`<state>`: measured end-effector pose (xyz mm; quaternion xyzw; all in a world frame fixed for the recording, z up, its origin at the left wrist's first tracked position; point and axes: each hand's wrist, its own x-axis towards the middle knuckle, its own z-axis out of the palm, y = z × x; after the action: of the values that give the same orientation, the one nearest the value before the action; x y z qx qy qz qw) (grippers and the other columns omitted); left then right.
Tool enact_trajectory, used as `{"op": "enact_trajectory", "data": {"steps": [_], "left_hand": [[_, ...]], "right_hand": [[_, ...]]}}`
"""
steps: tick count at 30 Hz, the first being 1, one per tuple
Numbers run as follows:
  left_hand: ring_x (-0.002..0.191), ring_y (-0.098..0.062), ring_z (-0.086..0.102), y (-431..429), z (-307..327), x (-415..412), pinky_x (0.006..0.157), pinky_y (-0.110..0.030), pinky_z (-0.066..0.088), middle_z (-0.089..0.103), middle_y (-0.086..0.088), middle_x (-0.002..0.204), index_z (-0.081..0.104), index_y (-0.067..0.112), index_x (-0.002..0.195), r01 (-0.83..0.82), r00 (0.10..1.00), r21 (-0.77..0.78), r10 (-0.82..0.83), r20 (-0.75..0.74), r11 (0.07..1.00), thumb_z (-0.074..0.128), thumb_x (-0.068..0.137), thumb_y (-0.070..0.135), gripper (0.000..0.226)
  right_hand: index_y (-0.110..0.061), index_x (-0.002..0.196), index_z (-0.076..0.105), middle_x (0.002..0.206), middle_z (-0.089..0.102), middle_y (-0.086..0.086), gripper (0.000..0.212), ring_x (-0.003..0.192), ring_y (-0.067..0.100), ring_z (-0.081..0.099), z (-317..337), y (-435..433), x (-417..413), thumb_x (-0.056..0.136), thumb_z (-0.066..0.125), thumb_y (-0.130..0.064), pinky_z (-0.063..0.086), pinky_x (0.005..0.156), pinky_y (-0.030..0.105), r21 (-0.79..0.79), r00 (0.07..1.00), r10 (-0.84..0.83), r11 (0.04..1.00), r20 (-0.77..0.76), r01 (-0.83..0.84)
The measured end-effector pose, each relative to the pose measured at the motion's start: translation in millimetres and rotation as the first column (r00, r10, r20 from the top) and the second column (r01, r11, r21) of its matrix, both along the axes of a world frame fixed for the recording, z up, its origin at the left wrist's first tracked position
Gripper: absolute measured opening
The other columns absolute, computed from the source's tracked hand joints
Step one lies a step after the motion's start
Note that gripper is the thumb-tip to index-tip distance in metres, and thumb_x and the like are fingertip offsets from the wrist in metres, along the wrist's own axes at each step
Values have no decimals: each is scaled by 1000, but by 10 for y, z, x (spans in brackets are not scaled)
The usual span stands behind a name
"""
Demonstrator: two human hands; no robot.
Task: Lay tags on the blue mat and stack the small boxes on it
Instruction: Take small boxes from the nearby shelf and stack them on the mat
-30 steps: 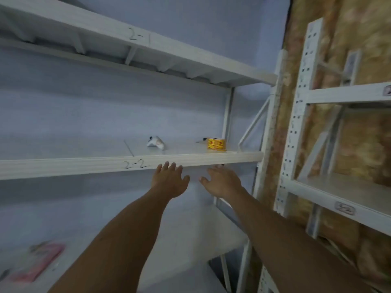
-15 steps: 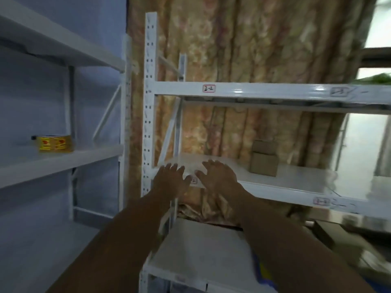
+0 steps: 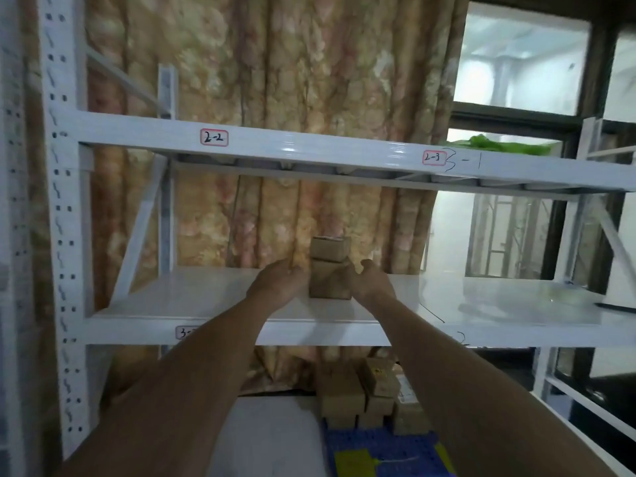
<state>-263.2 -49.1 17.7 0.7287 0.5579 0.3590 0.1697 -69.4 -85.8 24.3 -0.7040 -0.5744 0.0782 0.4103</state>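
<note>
Both hands reach to the middle of the frame: the left hand (image 3: 279,283) and the right hand (image 3: 371,282) are cupped, part open, on either side of the lower box (image 3: 328,280) of a two-box pile, whose upper box (image 3: 330,248) sits on top, on the white shelf (image 3: 206,297); whether the palms already press the cardboard I cannot tell. At the bottom centre the blue mat (image 3: 385,449) already carries a yellow tag (image 3: 354,464) and a cluster of small boxes (image 3: 361,401), so the task seems well under way, with this shelf pile left to bring down
</note>
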Motion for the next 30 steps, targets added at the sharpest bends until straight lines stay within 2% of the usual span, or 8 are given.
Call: {"op": "enact_trajectory", "data": {"steps": [5, 9, 13, 16, 22, 26, 28, 30], "left_hand": [[136, -31, 45, 584, 87, 320, 112, -38, 38, 45, -7, 154, 43, 29, 150, 1, 975, -43, 8, 221, 999, 33, 102, 54, 55], [141, -29, 41, 891, 45, 482, 116, -42, 35, 40, -2, 157, 35, 27, 154, 67, 926, -106, -23, 376, 992, 38, 98, 60, 64], [121, -27, 56, 1063, 40, 644, 106, -41, 44, 56, -6, 139, 47, 22, 142, 157, 852, -82, -93, 515, 984, 39, 94, 59, 61], [107, -27, 63, 1142, 80, 710, 101, -45, 49, 63, -8, 124, 56, 22, 129, 184, 806, -60, -116, 581, 981, 39, 95, 55, 51], [104, -24, 63, 1066, 69, 756, 89, -37, 51, 65, -5, 117, 62, 21, 123, 157, 757, 3, -123, 642, 988, 43, 103, 44, 36], [88, -27, 62, 967, 92, 717, 65, -30, 41, 68, -10, 100, 68, 9, 106, 5, 759, 45, -33, 650, 999, 49, 100, 49, 44], [82, -31, 64, 905, 131, 690, 65, -29, 45, 70, -14, 91, 69, 6, 87, -36, 729, 49, -7, 685, 998, 57, 94, 54, 49], [80, -34, 70, 888, 146, 662, 73, -41, 58, 72, -15, 80, 68, 5, 72, -76, 696, 52, 16, 718, 996, 64, 81, 62, 57]], "right_hand": [[-13, 145, 44, 142, 55, 15, 54, 128, 36, 52, 39, 480, 65, 102, 42, -45, 42, 99, 40, 18, 996, 44, 999, -83, -42], [-18, 142, 42, 135, 61, 13, 55, 124, 38, 57, -46, 747, -31, 97, 46, -51, 45, 100, 42, 32, 990, 72, 997, -117, -69], [-28, 139, 45, 128, 66, 5, 57, 120, 34, 60, -132, 885, -49, 90, 47, -58, 45, 103, 45, 70, 995, 64, 996, -80, -59], [-38, 134, 49, 127, 67, -3, 58, 126, 26, 57, -136, 946, -19, 83, 42, -63, 32, 113, 50, 96, 998, 48, 994, -31, -45], [-37, 141, 48, 137, 62, -3, 64, 133, 24, 50, -97, 962, -5, 84, 34, -64, 20, 118, 50, 83, 994, 76, 994, -74, -69], [-25, 131, 57, 124, 67, 7, 45, 118, 31, 58, -99, 840, -11, 98, 41, -52, 41, 105, 42, 202, 982, 39, 979, -183, -1], [-18, 119, 60, 115, 69, 8, 41, 106, 30, 62, -82, 761, -30, 99, 44, -50, 49, 93, 40, 267, 949, 71, 964, -306, 14], [-15, 109, 61, 103, 69, 5, 42, 97, 26, 63, -42, 676, -64, 99, 45, -53, 50, 85, 37, 296, 908, 90, 954, -410, 39]]}}
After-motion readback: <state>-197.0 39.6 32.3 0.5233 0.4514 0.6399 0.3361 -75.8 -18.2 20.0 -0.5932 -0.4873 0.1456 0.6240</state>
